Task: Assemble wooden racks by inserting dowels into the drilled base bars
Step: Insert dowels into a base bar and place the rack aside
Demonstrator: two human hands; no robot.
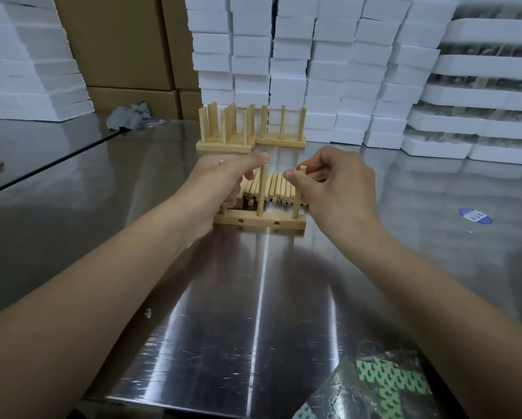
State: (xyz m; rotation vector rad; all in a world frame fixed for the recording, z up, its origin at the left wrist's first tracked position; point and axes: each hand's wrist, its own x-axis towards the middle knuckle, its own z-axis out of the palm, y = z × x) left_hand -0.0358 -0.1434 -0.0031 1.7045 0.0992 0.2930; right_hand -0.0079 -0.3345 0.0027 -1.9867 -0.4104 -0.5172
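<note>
Base bar (259, 220) lies mid-table (253, 297) with 3 dowels upright in it: left hand (223, 182) curls round the left dowel (223, 209), thumb by the middle dowel (262, 192) top, right hand (335, 189) pinches the right dowel (297, 204), loose dowels (276, 189) just behind, finished racks (226, 128) toward the far edge.

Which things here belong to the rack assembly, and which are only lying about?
For the job: base bar, upright dowels, loose dowels, finished racks.
Lying about: rag, foam blocks, cardboard boxes, sticker, plastic bag.
</note>
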